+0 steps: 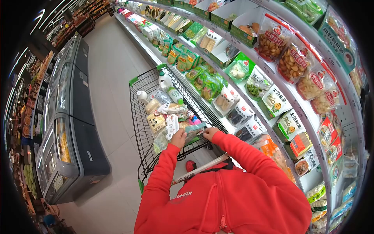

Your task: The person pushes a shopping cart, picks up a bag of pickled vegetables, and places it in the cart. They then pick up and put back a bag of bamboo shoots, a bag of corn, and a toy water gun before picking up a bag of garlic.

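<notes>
Both my hands are over the near end of a black wire shopping cart [137, 128]. My left hand [179, 139] closes on the left edge of a clear plastic food package [193, 132], whose contents I cannot make out. At its right edge, the fingers of my right hand [210, 133] are pinched. Beneath and beyond lie a bag with brown lettering [156, 122], a white-labelled pack [172, 125], a white jug with a green label [165, 81] and a white-capped bottle [142, 96]. A pink-and-blue item [193, 117] sits just past the package.
The cart handle [210, 165] crosses in front of my body. Refrigerated shelves [249, 74] with bagged foods run close along the right. Grey chest freezers [83, 144] line the left, across a tiled aisle floor [111, 50]. A red shoe [191, 165] shows below the cart.
</notes>
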Demonstrator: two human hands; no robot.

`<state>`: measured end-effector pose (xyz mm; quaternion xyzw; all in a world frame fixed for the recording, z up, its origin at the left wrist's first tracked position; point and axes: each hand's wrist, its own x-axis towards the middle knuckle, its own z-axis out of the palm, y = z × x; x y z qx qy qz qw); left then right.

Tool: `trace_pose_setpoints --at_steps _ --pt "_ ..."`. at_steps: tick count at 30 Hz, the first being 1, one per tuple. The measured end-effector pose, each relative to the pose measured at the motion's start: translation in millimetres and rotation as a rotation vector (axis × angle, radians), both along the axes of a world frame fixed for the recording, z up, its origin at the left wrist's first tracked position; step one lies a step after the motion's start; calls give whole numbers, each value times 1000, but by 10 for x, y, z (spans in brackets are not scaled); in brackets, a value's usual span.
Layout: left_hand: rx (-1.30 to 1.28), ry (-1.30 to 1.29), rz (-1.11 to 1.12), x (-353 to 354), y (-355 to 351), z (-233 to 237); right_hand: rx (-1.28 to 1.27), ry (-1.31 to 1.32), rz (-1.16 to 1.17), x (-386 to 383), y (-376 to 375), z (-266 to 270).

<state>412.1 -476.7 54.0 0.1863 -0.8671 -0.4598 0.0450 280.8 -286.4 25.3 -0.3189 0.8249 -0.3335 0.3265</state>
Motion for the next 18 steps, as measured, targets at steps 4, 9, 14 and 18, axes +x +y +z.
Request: trace_pose_setpoints --at_steps 4,9,14,18 --pt "27 192 156 -98 281 505 -240 84 42 299 -137 165" --pt "109 310 287 -205 883 1239 -877 124 -249 558 -299 699" --pt "122 295 37 -273 1177 1517 -707 -234 -298 351 -90 358" --pt "-190 545 123 -295 880 1634 -880 -781 -262 298 248 930"
